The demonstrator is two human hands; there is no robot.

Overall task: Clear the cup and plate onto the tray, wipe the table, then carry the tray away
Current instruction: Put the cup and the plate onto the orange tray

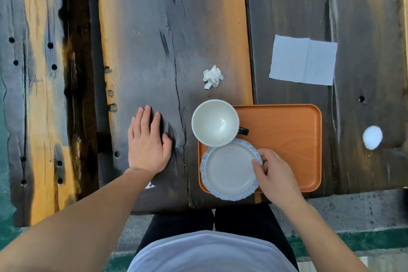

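An orange tray [287, 130] lies on the dark wooden table near its front edge. A white cup [215, 122] with a dark handle stands at the tray's far left corner, overhanging its edge. Just in front of it a small plate [227, 168] with a blue scalloped rim rests on the tray's near left part. My right hand [276, 174] pinches the plate's right rim, thumb on top. My left hand [148, 141] lies flat on the table to the left of the tray, fingers spread, holding nothing.
A crumpled white tissue [212, 76] lies on the table beyond the cup. A flat unfolded white napkin [303, 63] lies further right. A white round spot [372, 137] marks the table right of the tray. Deep cracks and gaps run along the planks [75, 73].
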